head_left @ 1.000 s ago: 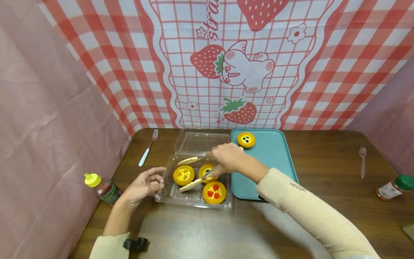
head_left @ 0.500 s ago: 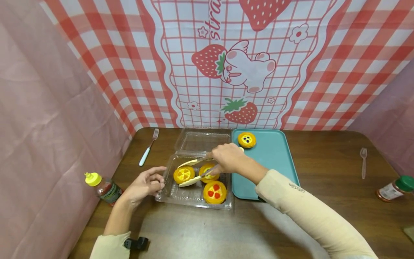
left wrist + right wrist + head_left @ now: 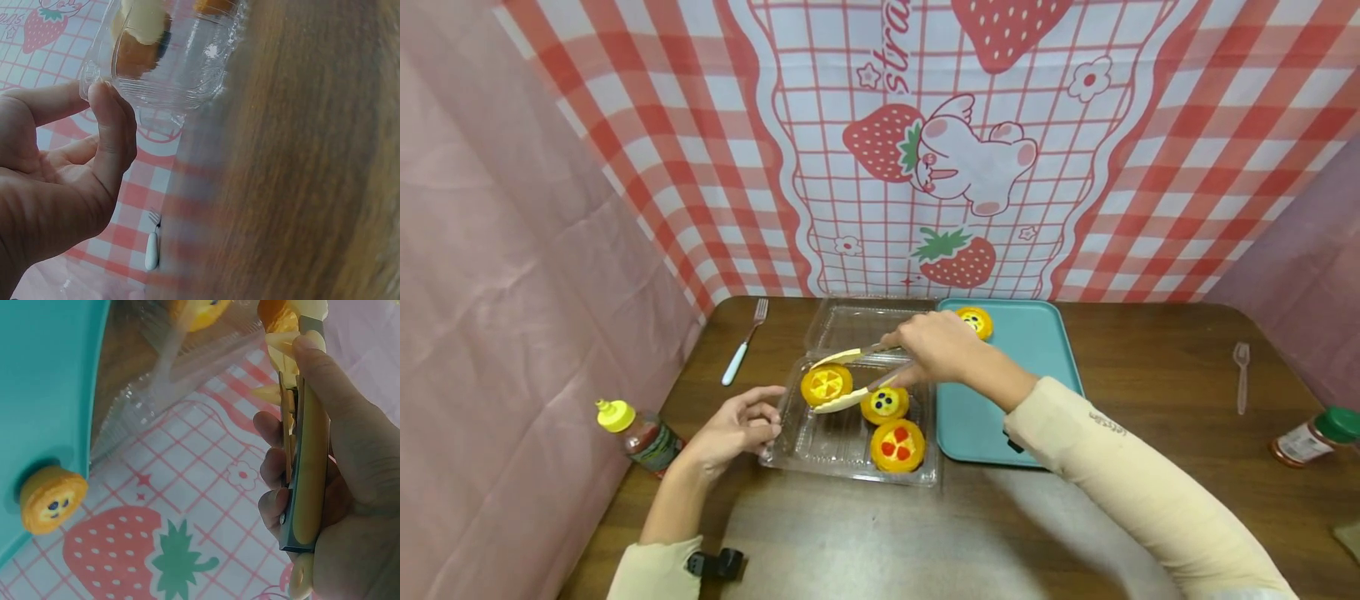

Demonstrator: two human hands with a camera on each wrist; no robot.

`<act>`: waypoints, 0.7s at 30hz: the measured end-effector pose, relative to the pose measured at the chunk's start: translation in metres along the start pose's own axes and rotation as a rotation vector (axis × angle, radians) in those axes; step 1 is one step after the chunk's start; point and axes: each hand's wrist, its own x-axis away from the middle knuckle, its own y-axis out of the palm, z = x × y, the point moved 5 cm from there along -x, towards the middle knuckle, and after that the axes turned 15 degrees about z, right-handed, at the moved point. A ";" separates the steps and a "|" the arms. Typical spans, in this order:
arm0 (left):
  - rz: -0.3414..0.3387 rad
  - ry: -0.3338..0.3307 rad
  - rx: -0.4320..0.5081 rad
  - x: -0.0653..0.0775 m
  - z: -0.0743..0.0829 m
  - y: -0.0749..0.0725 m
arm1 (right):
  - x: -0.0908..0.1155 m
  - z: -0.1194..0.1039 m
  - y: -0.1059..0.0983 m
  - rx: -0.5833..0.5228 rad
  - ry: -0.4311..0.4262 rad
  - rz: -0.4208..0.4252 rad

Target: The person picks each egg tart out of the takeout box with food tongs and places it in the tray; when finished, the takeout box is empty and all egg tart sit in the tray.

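My right hand (image 3: 942, 348) grips a pair of tongs (image 3: 310, 469) with cream scalloped tips. Those tips lie on either side of a yellow tart (image 3: 827, 385) topped with wedge shapes, over the clear plastic clamshell container (image 3: 820, 454). Inside the container sit a tart with dark berries (image 3: 883, 402) and a tart with red pieces (image 3: 898, 446). At the container's left edge is my left hand (image 3: 733, 433); in the left wrist view its thumb and fingertip pinch the rim. Whether the held tart touches the container floor is hard to tell.
A teal tray (image 3: 1007, 425) beside the container bears another berry tart (image 3: 976, 320), partly behind my right hand. A fork (image 3: 745, 343) and a yellow-capped sauce bottle (image 3: 642, 437) are at left. At right lie a clear plastic fork (image 3: 1242, 377) and a green-capped jar (image 3: 1317, 436).
The tongs have closed in on the wedge-topped tart, and both have shifted up in the head view. More of the berry tart in the container now shows. My left hand has stayed put.
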 end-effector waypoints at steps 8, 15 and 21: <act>0.005 -0.006 -0.007 0.001 0.001 0.003 | 0.003 0.004 -0.012 0.009 0.027 -0.006; -0.012 -0.006 -0.010 0.003 0.003 0.004 | 0.013 0.017 -0.032 -0.008 0.078 0.020; -0.011 -0.006 -0.002 0.002 0.003 0.004 | 0.031 0.041 -0.056 -0.009 0.144 0.075</act>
